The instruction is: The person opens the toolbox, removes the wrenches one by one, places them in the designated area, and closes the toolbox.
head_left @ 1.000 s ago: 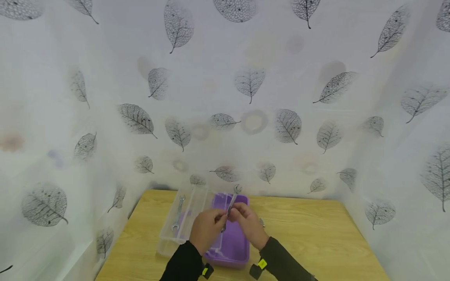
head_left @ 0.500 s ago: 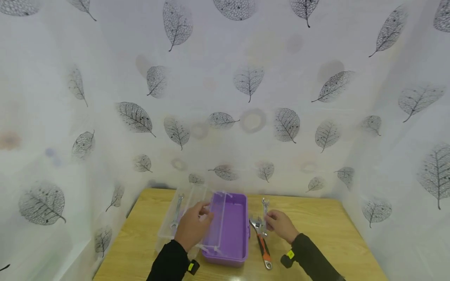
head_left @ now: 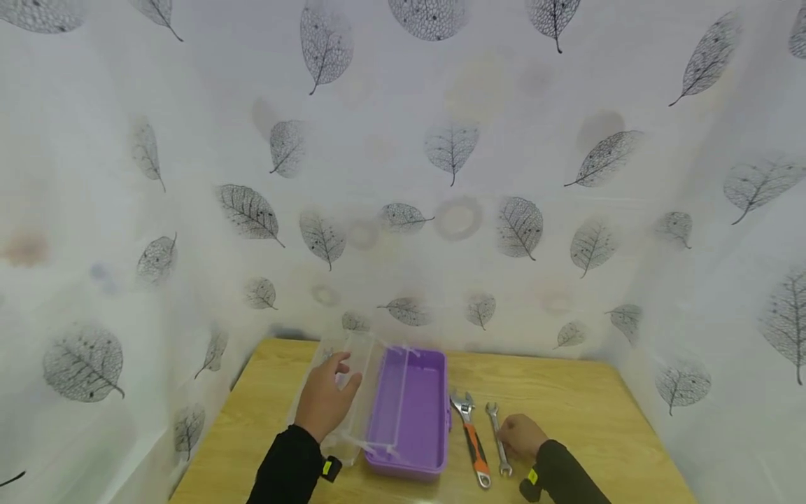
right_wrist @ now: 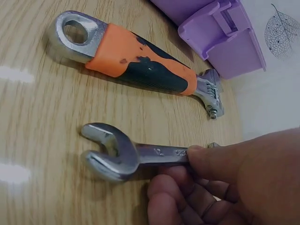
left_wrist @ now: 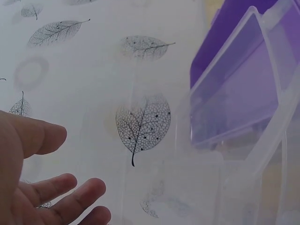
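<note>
My right hand (head_left: 524,437) pinches the shaft of a chrome open-end wrench (right_wrist: 161,153) between thumb and fingers, low over the wooden table. Left of it lies an adjustable wrench (head_left: 474,442) with an orange and black handle; its hanging hole is nearest in the right wrist view. Over a clear plastic tray (head_left: 362,358) hovers my left hand (head_left: 324,400), thumb and fingers apart, holding nothing. A small metal tip of another wrench (head_left: 329,352) shows past that hand; the remainder is hidden. The tray joins an open purple toolbox (head_left: 428,399).
The toolbox's purple latch (right_wrist: 206,30) sticks out toward the adjustable wrench. Clear hinge arms (head_left: 378,446) span the toolbox's left side. Around the wooden table (head_left: 585,406) hangs a white curtain (head_left: 403,140) printed with leaves.
Both hands held a wrench together over the toolbox; they parted. My right hand carried it rightward and lowered it beside the adjustable wrench. My left hand moved left over the tray.
</note>
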### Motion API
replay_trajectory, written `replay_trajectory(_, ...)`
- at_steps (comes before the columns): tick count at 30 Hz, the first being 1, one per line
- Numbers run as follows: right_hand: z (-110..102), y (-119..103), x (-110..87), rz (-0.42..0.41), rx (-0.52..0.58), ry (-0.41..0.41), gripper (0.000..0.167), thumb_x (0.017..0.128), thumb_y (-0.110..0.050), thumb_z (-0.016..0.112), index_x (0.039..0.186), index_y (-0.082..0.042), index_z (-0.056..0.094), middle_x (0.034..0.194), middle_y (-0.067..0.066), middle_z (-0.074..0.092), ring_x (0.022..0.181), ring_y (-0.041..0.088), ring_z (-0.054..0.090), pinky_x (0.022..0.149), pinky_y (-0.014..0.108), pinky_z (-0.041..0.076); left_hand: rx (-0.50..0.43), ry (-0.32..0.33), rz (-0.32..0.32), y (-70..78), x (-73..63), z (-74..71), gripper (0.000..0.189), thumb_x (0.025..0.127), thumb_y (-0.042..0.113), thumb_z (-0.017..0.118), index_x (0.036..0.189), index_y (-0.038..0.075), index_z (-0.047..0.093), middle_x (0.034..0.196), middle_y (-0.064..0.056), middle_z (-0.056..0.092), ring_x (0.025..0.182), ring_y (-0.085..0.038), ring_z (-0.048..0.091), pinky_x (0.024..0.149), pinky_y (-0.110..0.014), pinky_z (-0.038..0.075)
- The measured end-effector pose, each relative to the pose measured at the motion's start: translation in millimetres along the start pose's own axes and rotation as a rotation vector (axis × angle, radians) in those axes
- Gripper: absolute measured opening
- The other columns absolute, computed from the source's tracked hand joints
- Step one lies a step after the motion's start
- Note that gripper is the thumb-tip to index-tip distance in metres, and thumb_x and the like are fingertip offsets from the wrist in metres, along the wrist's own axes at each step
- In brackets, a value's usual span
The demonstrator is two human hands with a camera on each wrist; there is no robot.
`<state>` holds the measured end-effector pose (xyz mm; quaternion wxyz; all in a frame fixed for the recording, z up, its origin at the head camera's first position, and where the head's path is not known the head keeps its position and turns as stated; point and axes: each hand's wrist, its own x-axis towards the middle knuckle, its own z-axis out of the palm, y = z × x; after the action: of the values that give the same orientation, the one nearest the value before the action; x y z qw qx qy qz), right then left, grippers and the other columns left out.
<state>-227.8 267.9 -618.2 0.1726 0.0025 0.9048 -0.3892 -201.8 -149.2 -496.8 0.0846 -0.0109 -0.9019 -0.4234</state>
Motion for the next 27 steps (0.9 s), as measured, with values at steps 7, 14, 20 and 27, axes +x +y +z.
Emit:
replay_trajectory(7,8.3,-4.5,3.6,0.036,-0.121,0.04,0.022,0.092,-0.009,0.071,0.073,-0.008,0.06,0.064,0.001,0.059,0.057,0.012,0.051,0.053,0.023,0.039,0.096,0.001,0.029,-13.7,11.7,-6.1,0.058,0.101,0.03,0.069,0.15,0.005,0.05,0.137,-0.019,0.06,0.126,-0.039,0.058,0.102,-0.053,0.05)
replay_trajectory(14,5.4,-11.9,12.7,-0.056,-0.257,0.18,0.016,0.097,-0.015,0.067,0.095,0.001,0.067,0.083,0.008,0.067,0.072,0.023,0.063,0.062,0.036,0.053,0.198,0.007,0.089,-31.8,22.1,-11.8,0.06,0.102,0.028,0.067,0.152,0.0,0.048,0.147,-0.028,0.051,0.136,-0.048,0.049,0.112,-0.059,0.041)
replay_trajectory(20,-6.4,-45.0,18.7,-0.277,-0.44,0.422,0.056,0.1,-0.023,0.068,0.141,0.011,0.053,0.136,0.035,0.057,0.123,0.054,0.057,0.102,0.064,0.049,0.332,0.037,0.214,-59.6,27.0,-7.1,0.065,0.102,0.032,0.066,0.155,0.002,0.045,0.153,-0.035,0.042,0.14,-0.055,0.04,0.117,-0.069,0.029)
replay_trajectory(27,-17.8,-77.3,30.0,-0.356,-0.568,0.557,0.085,0.099,-0.054,0.062,0.159,-0.001,0.036,0.163,0.031,0.029,0.147,0.058,0.025,0.116,0.078,0.014,0.4,0.136,0.23,-72.5,31.9,-5.7,0.078,0.102,0.051,0.06,0.161,0.007,0.035,0.16,-0.035,0.03,0.149,-0.055,0.024,0.122,-0.071,0.007)
